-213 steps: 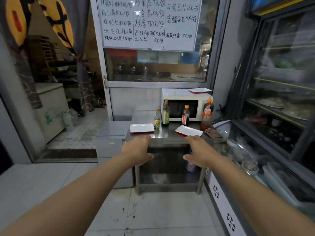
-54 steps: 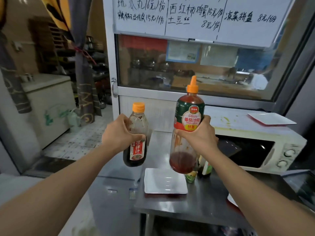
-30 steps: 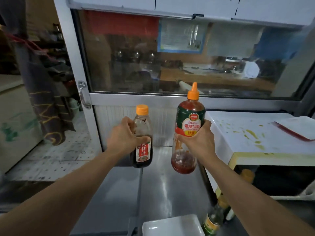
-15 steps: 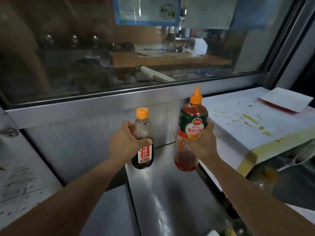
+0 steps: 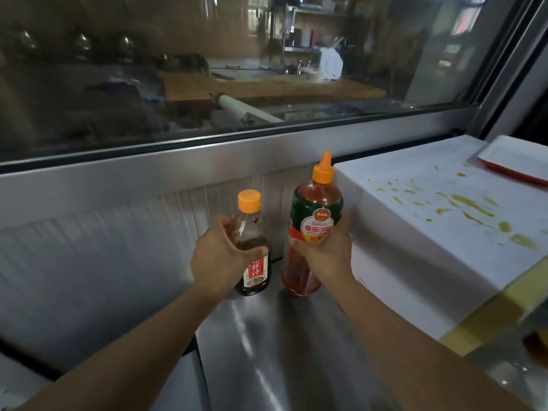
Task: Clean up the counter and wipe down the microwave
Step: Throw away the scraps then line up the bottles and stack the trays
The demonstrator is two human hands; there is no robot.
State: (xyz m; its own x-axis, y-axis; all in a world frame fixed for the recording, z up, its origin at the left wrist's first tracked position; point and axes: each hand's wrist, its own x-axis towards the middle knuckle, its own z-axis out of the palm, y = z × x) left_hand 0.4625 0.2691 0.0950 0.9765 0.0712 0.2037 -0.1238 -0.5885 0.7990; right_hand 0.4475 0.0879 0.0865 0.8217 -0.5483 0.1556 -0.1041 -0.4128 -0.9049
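Note:
My left hand (image 5: 221, 258) grips a small dark sauce bottle (image 5: 252, 232) with an orange cap. My right hand (image 5: 324, 250) grips a taller ketchup bottle (image 5: 315, 215) with an orange nozzle and a red-green label. Both bottles stand upright with their bases at or just above the steel counter (image 5: 281, 345), close to the back panel and left of the white microwave (image 5: 415, 232). Yellow-green stains dot the microwave's top. A white tray with a red rim (image 5: 513, 157) lies on its far right corner.
A ribbed steel back panel (image 5: 118, 232) rises behind the counter under a large window (image 5: 207, 69) onto a kitchen. A lower steel surface (image 5: 184, 390) adjoins the counter on the left. The microwave's yellowed front edge (image 5: 486, 318) juts out at right.
Both bottles have moved down and back toward the rear corner of the counter beside the microwave. My view has closed in on the counter's back.

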